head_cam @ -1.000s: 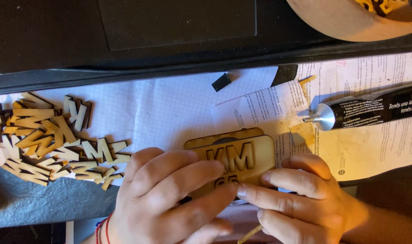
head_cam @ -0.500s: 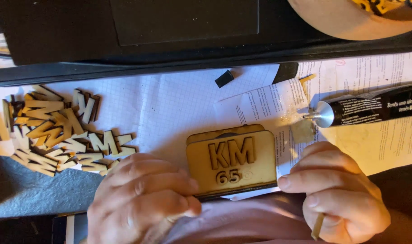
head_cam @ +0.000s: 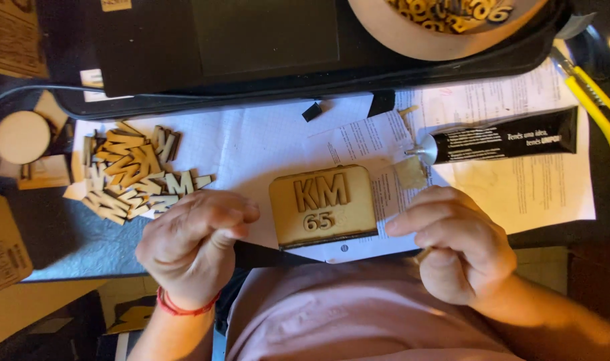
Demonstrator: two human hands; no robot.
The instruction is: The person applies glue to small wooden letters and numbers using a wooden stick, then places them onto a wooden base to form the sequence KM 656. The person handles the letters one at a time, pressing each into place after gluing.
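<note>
The fingers of the left hand [head_cam: 191, 244] are curled loosely with nothing seen in them, while those of the right hand [head_cam: 462, 244] are closed around a thin stick [head_cam: 422, 255], both just beside the wooden plaque [head_cam: 323, 206] at the near edge of the worktop [head_cam: 265, 144]. The plaque looks light, stiff and thin, its glued-on characters perhaps loose, so it is best gripped by its side edges. Farther out lie a pile of wooden letters [head_cam: 134, 175] towards the left edge and a black glue tube [head_cam: 502, 137] towards the right.

Left hand [head_cam: 191, 244], right hand [head_cam: 462, 244] loosely curled
</note>
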